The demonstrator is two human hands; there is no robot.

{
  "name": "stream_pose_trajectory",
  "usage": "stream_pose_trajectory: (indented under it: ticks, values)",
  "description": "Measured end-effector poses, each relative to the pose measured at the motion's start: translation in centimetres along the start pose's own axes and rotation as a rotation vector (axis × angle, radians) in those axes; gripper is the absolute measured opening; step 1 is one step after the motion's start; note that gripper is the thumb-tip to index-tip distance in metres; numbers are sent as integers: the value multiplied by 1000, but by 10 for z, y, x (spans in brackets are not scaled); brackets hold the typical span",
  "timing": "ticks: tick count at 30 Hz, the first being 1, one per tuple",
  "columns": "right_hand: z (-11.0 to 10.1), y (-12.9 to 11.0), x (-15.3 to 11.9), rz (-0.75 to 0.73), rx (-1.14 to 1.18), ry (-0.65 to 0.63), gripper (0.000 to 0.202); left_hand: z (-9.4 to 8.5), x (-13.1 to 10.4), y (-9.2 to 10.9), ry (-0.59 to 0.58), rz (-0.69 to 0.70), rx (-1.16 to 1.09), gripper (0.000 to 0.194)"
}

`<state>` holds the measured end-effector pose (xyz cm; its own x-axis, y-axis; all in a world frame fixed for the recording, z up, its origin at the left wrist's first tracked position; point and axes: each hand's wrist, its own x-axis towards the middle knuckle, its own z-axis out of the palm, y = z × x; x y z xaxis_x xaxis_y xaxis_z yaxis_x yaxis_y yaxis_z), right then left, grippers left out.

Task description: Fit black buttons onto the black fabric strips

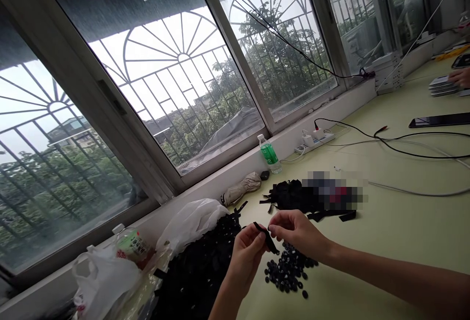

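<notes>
My left hand [245, 251] is closed, pinching a short black fabric strap [271, 243] between thumb and fingers. Beside the strap's upper part, my right hand [301, 232] has thumb and forefinger pressed together; whatever small dark piece they may hold is too small to make out. Below both hands lies a loose pile of small round black buttons [288, 273] on the pale yellow-green table [352, 281]. Left of my left hand is a large heap of black straps [198, 271], dotted with small shiny spots. A smaller pile of black straps [288, 195] lies beyond my right hand.
White plastic bags [196, 219], a drink bottle [134, 246], a folded beige umbrella [242, 189] and a green-labelled water bottle [270, 154] line the window side. A power strip [314, 144], cables [411, 151] and a dark tablet [440, 120] lie farther right. Another person's hand [460, 78] touches stacked items [438, 86].
</notes>
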<state>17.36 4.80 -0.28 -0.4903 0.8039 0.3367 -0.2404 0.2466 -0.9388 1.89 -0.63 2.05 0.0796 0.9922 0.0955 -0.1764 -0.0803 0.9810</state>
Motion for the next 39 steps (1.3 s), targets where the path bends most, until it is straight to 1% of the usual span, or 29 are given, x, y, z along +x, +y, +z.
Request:
stream_pose_trajectory:
  ticks: [3,6,10,15,19,24,27,35,39]
  values:
    - [1,-2,-1,26,36,-3,30,-2,2,-3,-6,-8,2,21]
    - [4,-6,-3,90,72,4,30,-3,2,-5,1,-11,-9,22]
    - [7,-7,-5,144,103,20,27,-2,2,-4,20,-10,24,23]
    - [7,-4,-5,137,111,9,28,6,-1,1,89,30,136,25]
    - [7,-2,-6,104,107,8,28,13,-3,4,99,75,190,24]
    - [8,-1,-8,101,101,20,27,11,-1,1,87,117,278,24]
    - [9,0,-9,112,104,43,28,8,1,-3,102,139,327,25]
    - [12,1,-10,126,158,78,29,12,0,-4,137,164,324,23]
    - [12,2,-9,126,159,98,28,13,-2,-2,126,167,294,21]
